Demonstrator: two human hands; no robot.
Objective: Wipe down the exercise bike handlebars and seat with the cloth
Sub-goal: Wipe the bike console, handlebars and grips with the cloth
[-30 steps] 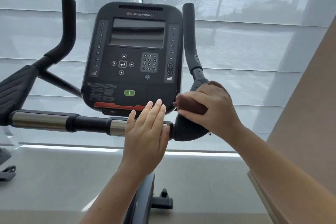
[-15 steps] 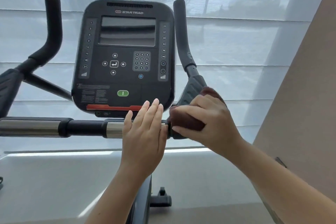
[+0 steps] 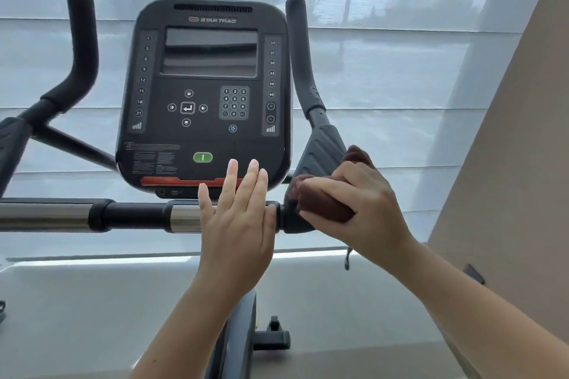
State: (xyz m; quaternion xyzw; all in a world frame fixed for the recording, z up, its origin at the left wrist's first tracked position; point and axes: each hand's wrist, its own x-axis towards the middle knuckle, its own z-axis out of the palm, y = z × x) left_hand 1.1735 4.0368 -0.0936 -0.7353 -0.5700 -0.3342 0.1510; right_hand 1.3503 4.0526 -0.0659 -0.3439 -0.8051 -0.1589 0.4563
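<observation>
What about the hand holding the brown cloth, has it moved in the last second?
Yes. The right hand has slid the cloth down the ribbed pad, closer to the crossbar.

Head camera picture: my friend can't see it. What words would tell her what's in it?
A person's right hand grips a brown cloth against the right armrest pad of a Star Trac exercise bike's handlebars. The left hand is open and flat in front of the crossbar, below the dark console, with window blinds behind.
</observation>
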